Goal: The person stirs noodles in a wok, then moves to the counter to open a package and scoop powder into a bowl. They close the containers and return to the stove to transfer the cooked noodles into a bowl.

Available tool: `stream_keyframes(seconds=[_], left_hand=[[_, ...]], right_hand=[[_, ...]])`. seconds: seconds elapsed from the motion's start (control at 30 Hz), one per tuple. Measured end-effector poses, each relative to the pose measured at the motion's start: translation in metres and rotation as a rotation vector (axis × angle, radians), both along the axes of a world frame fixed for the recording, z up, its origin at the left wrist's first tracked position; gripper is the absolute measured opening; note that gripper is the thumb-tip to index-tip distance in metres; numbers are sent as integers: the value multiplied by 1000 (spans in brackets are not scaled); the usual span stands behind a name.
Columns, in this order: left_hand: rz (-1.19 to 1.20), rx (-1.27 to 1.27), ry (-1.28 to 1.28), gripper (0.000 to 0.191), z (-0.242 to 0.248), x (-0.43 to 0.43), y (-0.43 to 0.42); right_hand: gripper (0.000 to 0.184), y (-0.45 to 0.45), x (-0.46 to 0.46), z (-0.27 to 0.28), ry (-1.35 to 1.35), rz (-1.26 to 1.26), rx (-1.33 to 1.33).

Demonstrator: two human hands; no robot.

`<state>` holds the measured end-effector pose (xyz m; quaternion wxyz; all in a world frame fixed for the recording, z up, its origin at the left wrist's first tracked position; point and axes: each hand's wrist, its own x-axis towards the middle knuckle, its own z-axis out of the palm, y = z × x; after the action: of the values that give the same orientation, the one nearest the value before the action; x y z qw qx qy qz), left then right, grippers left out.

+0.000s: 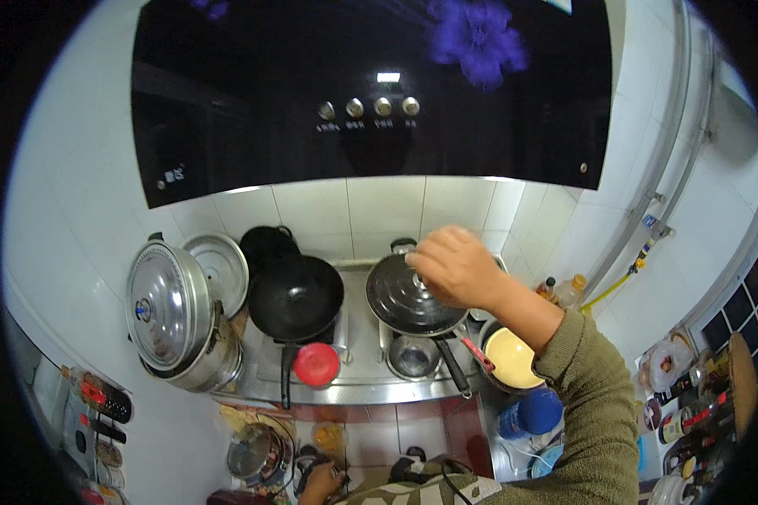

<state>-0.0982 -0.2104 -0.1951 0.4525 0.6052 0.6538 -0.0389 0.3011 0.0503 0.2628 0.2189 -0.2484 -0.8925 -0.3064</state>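
My right hand [451, 268] is over the lid of a covered black frying pan [395, 297], fingers bent around the spot where the lid's knob sits. The pan stands on the right side of the gas stove, its black handle pointing towards me. Low in the view is my left hand [323, 483], by a dark object whose kind I cannot tell; its fingers are partly hidden. An uncovered black wok [297, 297] rests on the left burner, with a red plastic bowl [316, 364] beside its handle. A small metal bowl [412, 357] lies in front of the covered pan.
Large metal pots with a steamer lid [164, 303] stand left of the stove. On the right are a yellow bowl [511, 356], a blue-lidded container [530, 413] and bottles [568, 291]. A black range hood [366, 145] hangs above. Lower left sits another pot [251, 451].
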Motion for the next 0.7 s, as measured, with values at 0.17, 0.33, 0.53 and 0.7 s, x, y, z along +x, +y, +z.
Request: stream_keyframes(seconds=[0.17,0.33,0.53,0.7], left_hand=[[-48,62,-10,68,45,38,18],[30,173,-188,50,19,41,0],[147,136,34,64,-27,24,-52],[173,160,-28,62,-34,28,-56]], right_hand=[[39,81,47,-150,-170,-455,-460],[46,163,59,-240,173,-565,-724],[36,197,43,-270,249,-558,-733],[28,195,53,-253,419,-501,-733]])
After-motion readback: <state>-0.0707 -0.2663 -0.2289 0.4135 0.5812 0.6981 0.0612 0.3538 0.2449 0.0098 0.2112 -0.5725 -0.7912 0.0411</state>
